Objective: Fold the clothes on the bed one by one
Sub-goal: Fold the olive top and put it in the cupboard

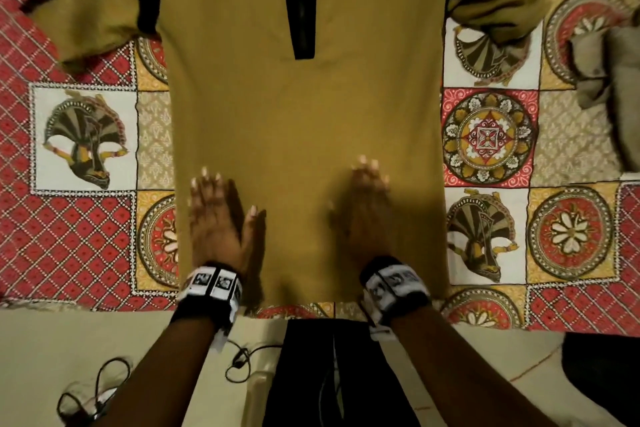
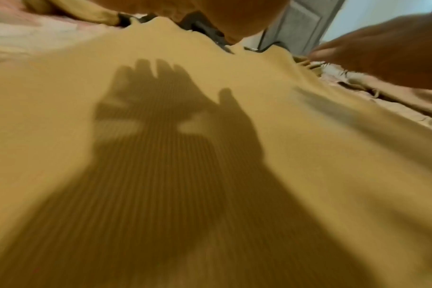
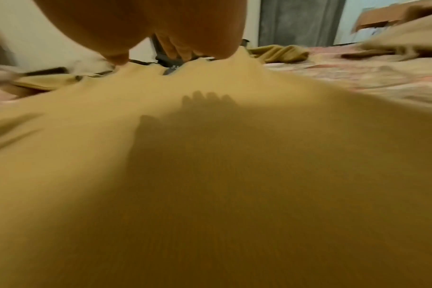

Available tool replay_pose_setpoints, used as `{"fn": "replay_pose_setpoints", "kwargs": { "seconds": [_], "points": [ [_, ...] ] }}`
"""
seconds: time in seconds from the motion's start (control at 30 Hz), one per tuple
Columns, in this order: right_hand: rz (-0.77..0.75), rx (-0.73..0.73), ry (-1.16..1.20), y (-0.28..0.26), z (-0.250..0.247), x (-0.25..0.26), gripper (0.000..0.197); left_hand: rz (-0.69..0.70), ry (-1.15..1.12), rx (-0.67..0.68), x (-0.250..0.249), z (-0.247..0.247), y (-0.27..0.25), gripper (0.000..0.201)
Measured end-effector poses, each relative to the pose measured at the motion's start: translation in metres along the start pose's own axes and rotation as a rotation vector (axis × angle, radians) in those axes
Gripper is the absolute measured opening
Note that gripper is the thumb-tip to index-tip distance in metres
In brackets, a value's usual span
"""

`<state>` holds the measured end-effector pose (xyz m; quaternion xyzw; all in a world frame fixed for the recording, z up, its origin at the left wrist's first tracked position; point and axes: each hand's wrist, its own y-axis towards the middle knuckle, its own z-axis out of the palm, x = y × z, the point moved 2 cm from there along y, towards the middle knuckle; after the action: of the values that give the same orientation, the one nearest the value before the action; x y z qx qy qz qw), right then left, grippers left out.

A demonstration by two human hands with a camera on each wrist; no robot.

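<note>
An olive-yellow top (image 1: 304, 107) with a black zip placket (image 1: 300, 0) lies spread flat on the bed, collar away from me, sleeves out to both sides. My left hand (image 1: 216, 215) is flat over its lower left part, fingers straight, thumb out. My right hand (image 1: 369, 204) is flat over the lower right part, fingers extended. Neither grips the cloth. In the left wrist view the top (image 2: 284, 155) carries the shadow of a spread hand, and my right hand (image 2: 387, 50) shows at the right. The right wrist view shows the top (image 3: 210, 194) and my right hand's fingers (image 3: 178, 46).
A patterned red, yellow and white bedspread (image 1: 86, 218) covers the bed. A crumpled grey-beige garment (image 1: 609, 80) lies at the right edge. The bed's near edge (image 1: 104, 308) runs just below my wrists, with pale floor and a black cable (image 1: 242, 360) beyond it.
</note>
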<state>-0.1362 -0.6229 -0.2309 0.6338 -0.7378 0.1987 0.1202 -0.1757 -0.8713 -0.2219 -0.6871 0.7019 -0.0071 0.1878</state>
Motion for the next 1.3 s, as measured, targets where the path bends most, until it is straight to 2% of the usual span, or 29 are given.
{"fn": "replay_pose_setpoints", "kwargs": {
  "seconds": [0.07,0.17,0.3,0.47,0.53,0.6,0.7,0.73,0.8,0.9,1.0,1.13,1.23,1.3],
  "points": [
    [-0.111,0.084,-0.013,0.037,0.021,0.035,0.069,0.142,-0.02,-0.002,-0.025,0.0,0.039,0.066],
    [-0.168,0.162,-0.068,0.078,0.043,0.047,0.07,0.301,0.036,0.102,-0.043,0.013,0.088,0.06],
    [-0.199,0.133,-0.133,0.096,0.035,0.017,0.074,0.329,0.11,0.151,-0.022,0.022,0.122,0.068],
    [0.209,-0.011,-0.092,0.078,-0.009,-0.08,0.08,0.172,0.056,0.074,0.046,0.001,0.125,0.082],
    [0.287,-0.007,-0.141,0.066,-0.02,-0.105,0.083,0.165,0.058,0.097,0.055,-0.002,0.124,0.083],
    [0.344,-0.003,-0.157,0.059,-0.024,-0.113,0.086,0.135,0.058,0.092,0.051,-0.004,0.124,0.084],
    [0.411,-0.002,-0.155,0.062,-0.029,-0.096,0.089,0.019,0.011,0.052,0.035,-0.007,0.123,0.087],
    [0.374,-0.003,-0.186,0.069,-0.029,-0.084,0.088,-0.014,-0.01,0.042,0.03,-0.01,0.124,0.088],
    [0.173,-0.045,-0.168,0.095,-0.025,-0.051,0.084,-0.024,-0.036,0.025,0.017,-0.016,0.135,0.089],
    [-0.094,-0.079,0.006,0.151,-0.008,-0.005,0.075,0.105,-0.008,0.026,-0.006,-0.023,0.171,0.082],
    [-0.13,-0.02,-0.059,0.203,0.011,0.005,0.074,0.206,0.072,0.066,-0.015,-0.02,0.22,0.078],
    [-0.033,-0.021,-0.074,0.223,0.005,-0.04,0.072,0.24,0.197,0.076,0.012,-0.023,0.258,0.09],
    [0.227,-0.134,-0.092,0.213,-0.022,-0.093,0.075,0.148,0.186,0.047,0.043,-0.036,0.266,0.096],
    [0.339,-0.156,-0.125,0.207,-0.034,-0.111,0.075,0.11,0.201,0.055,0.051,-0.04,0.266,0.096]
  ]
}}
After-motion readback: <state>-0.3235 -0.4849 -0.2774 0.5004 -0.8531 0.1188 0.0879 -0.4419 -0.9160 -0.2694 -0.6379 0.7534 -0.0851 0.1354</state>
